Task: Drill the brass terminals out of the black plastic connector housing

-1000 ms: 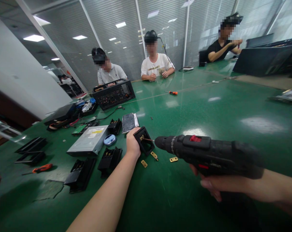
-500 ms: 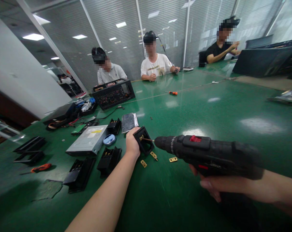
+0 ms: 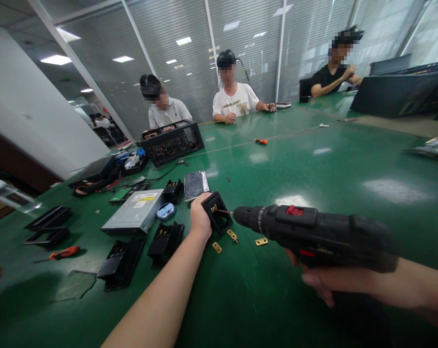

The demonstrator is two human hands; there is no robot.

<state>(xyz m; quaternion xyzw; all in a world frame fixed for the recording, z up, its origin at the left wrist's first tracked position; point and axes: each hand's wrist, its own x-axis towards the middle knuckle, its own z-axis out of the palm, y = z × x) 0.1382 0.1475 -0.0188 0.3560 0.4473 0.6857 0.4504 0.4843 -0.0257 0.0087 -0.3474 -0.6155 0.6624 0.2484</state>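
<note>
L hand (image 3: 200,217) grips small black housing (image 3: 221,224) on desk (image 3: 313,169), R hand (image 3: 324,279) wrapped round drill (image 3: 313,234) w/ bit (image 3: 224,211) inside it; best to hold bit square, housing pinned, go slow on trigger.

Bright, even light falls from ceiling panels (image 3: 57,59) far beyond the left hand (image 3: 200,217). The glossy table (image 3: 262,299) throws back pale glare patches just past its fingertips and further to their right. Shadows are soft, with a dim one under the drill (image 3: 324,237) and the right hand (image 3: 322,282). The wide lens bows wall lines toward the edges, and the near left corner is blurred.
</note>
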